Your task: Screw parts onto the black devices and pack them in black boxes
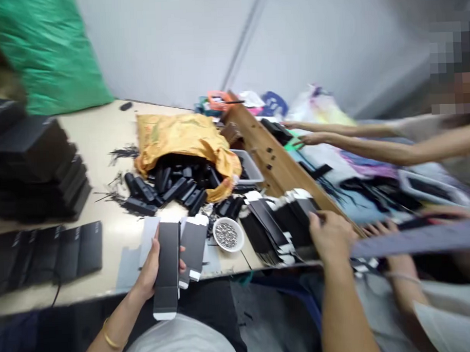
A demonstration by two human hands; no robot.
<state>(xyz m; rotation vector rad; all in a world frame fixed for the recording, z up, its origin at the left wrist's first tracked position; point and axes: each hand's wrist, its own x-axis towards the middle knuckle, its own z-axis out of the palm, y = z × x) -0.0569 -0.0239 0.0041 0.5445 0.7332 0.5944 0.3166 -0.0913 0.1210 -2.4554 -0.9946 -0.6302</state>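
At the worktop [102, 137], lower centre, the left hand [151, 269] held a black carton [168, 260], best gripped lightly against creasing; what the right hand [332, 237] held was unclear.

This looks like a small packing workshop. On the worktop [98, 128], black boxes [29, 152] are piled left of the left grip [149, 274]. Past that grip, a yellow sack [175, 129] spills many black pieces [174, 189]. Right of it is a bowl [238, 243] of silver bits [226, 235]; farther right, other people's arms [372, 144] reach in.
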